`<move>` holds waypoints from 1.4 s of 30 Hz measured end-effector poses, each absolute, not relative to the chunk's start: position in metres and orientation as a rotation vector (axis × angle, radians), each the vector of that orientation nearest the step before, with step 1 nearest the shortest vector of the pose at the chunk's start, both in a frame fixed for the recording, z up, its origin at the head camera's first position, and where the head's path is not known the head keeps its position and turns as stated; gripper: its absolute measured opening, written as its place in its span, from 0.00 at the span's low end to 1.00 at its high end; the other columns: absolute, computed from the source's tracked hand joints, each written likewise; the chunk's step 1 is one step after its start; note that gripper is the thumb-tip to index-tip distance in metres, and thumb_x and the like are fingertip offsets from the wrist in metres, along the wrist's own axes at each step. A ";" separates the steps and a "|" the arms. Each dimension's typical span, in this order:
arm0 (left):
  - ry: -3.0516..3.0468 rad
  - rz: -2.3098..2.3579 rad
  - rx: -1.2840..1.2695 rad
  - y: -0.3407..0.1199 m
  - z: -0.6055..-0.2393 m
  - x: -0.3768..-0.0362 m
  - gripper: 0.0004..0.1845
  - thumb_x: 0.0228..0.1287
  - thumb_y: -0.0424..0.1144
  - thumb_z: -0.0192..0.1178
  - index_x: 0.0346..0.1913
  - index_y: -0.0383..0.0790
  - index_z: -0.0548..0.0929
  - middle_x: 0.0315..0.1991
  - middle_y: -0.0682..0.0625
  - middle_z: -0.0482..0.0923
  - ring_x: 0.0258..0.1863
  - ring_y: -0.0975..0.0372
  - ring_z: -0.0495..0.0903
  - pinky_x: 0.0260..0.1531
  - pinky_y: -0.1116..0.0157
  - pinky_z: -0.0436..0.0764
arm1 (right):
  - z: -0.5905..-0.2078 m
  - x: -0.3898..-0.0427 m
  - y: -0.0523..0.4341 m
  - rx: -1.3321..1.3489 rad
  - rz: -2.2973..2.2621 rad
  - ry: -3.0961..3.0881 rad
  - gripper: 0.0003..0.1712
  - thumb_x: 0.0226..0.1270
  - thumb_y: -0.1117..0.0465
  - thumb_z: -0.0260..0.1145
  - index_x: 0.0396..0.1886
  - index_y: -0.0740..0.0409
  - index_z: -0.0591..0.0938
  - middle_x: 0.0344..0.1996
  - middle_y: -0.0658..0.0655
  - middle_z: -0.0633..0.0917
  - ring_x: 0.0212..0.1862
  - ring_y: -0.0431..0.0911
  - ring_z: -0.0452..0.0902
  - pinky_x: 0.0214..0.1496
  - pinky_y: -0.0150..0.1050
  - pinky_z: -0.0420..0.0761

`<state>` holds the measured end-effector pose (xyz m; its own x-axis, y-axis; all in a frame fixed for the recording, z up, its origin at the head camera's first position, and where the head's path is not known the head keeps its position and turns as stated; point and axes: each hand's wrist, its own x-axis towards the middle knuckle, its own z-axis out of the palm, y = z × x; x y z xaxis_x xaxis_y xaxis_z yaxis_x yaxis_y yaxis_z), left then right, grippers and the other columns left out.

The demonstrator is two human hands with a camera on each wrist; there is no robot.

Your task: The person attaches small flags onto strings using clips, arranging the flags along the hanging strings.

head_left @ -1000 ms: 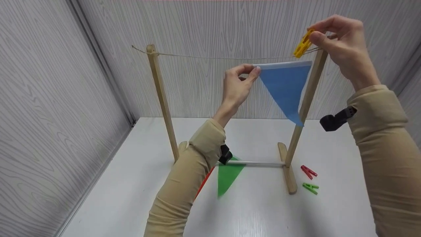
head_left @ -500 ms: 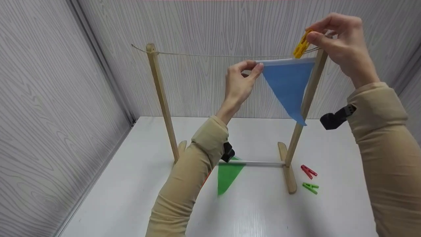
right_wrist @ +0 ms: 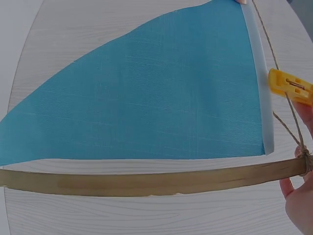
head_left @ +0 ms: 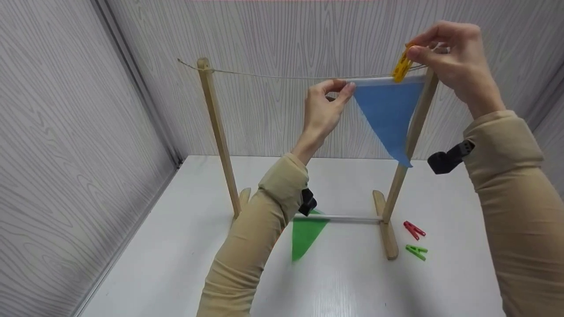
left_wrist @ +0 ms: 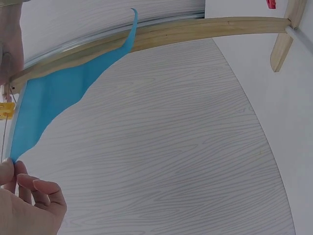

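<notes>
A blue triangular flag (head_left: 387, 114) hangs point down under the string (head_left: 282, 77) stretched between two wooden posts. My left hand (head_left: 324, 110) pinches the flag's upper left corner against the string. My right hand (head_left: 454, 61) pinches a yellow clothespin (head_left: 401, 66) over the flag's white top edge, close to the right post (head_left: 412, 132). The right wrist view shows the blue flag (right_wrist: 146, 98) and the yellow clothespin (right_wrist: 289, 87) at the string. In the left wrist view the blue flag (left_wrist: 54, 98) runs up from my fingers (left_wrist: 29, 188).
A green flag (head_left: 306, 235) lies on the white table (head_left: 176, 264) by the stand's white crossbar (head_left: 343, 217). A red clothespin (head_left: 413, 229) and a green clothespin (head_left: 416, 251) lie right of the stand's foot. The left post (head_left: 218, 136) stands near grey wall panels.
My left hand lifted the flag's top edge up to the string. My right hand brought the yellow clothespin down onto that edge.
</notes>
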<state>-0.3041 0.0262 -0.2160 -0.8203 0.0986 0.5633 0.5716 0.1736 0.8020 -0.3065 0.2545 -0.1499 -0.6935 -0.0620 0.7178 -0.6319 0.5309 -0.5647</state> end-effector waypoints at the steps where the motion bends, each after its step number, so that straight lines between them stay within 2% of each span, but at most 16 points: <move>1: -2.072 -1.684 -0.636 0.026 -0.216 -0.304 0.13 0.73 0.39 0.60 0.49 0.33 0.86 0.47 0.42 0.84 0.44 0.60 0.81 0.42 0.75 0.77 | -0.150 -0.307 0.254 0.558 1.134 -2.126 0.03 0.67 0.61 0.71 0.33 0.50 0.89 0.31 0.31 0.83 0.38 0.34 0.71 0.43 0.30 0.64; 6: -2.072 -1.679 -0.631 0.026 -0.215 -0.303 0.13 0.73 0.39 0.60 0.49 0.33 0.86 0.47 0.42 0.84 0.44 0.60 0.81 0.40 0.75 0.77 | -0.150 -0.308 0.253 0.566 1.114 -2.129 0.03 0.66 0.63 0.71 0.32 0.51 0.89 0.29 0.30 0.82 0.38 0.35 0.68 0.45 0.32 0.60; 14: -2.059 -1.692 -0.600 0.029 -0.213 -0.302 0.12 0.71 0.39 0.62 0.48 0.33 0.86 0.47 0.41 0.85 0.40 0.55 0.82 0.38 0.75 0.77 | -0.151 -0.307 0.252 0.670 1.064 -2.120 0.06 0.66 0.63 0.71 0.34 0.62 0.89 0.30 0.25 0.82 0.43 0.34 0.66 0.51 0.32 0.59; 18: -2.051 -1.698 -0.594 0.031 -0.213 -0.302 0.11 0.71 0.39 0.63 0.47 0.33 0.87 0.46 0.41 0.85 0.34 0.58 0.81 0.36 0.75 0.76 | -0.151 -0.306 0.253 0.651 1.000 -2.152 0.05 0.67 0.63 0.71 0.35 0.60 0.89 0.30 0.24 0.80 0.43 0.34 0.63 0.52 0.31 0.57; 22: -2.045 -1.706 -0.598 0.032 -0.213 -0.302 0.12 0.70 0.38 0.63 0.48 0.33 0.87 0.46 0.41 0.84 0.32 0.65 0.77 0.36 0.76 0.75 | -0.150 -0.305 0.251 0.619 0.930 -2.178 0.06 0.66 0.62 0.72 0.35 0.61 0.89 0.28 0.23 0.77 0.43 0.32 0.62 0.52 0.30 0.59; 24: -2.046 -1.705 -0.601 0.032 -0.213 -0.302 0.12 0.71 0.38 0.63 0.49 0.33 0.86 0.46 0.41 0.84 0.32 0.66 0.76 0.35 0.76 0.75 | -0.149 -0.305 0.249 0.614 0.904 -2.186 0.09 0.66 0.62 0.72 0.36 0.66 0.88 0.27 0.22 0.76 0.43 0.31 0.61 0.53 0.29 0.59; 28: -2.044 -1.703 -0.607 0.033 -0.212 -0.302 0.12 0.71 0.38 0.63 0.48 0.33 0.86 0.46 0.41 0.84 0.31 0.64 0.76 0.34 0.76 0.74 | -0.149 -0.304 0.247 0.597 0.861 -2.203 0.12 0.66 0.61 0.72 0.37 0.69 0.88 0.27 0.22 0.73 0.44 0.29 0.59 0.53 0.29 0.58; 35: -2.024 -1.725 -0.601 0.034 -0.212 -0.303 0.11 0.70 0.38 0.63 0.46 0.33 0.87 0.44 0.42 0.84 0.33 0.63 0.77 0.34 0.75 0.74 | -0.149 -0.304 0.245 0.599 0.823 -2.218 0.14 0.66 0.62 0.72 0.39 0.73 0.86 0.25 0.23 0.70 0.43 0.28 0.56 0.64 0.43 0.44; 42: -1.999 -1.734 -0.606 0.036 -0.211 -0.303 0.11 0.69 0.37 0.64 0.46 0.33 0.87 0.43 0.41 0.86 0.31 0.67 0.76 0.33 0.76 0.74 | -0.148 -0.305 0.249 0.598 0.800 -2.225 0.13 0.64 0.61 0.73 0.39 0.70 0.87 0.23 0.13 0.72 0.45 0.28 0.55 0.65 0.42 0.42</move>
<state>-0.3029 0.0360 -0.2112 -0.8153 0.0494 0.5769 0.5781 0.1253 0.8063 -0.3052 0.2490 -0.1477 -0.6575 -0.1824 0.7310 -0.6063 0.7042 -0.3696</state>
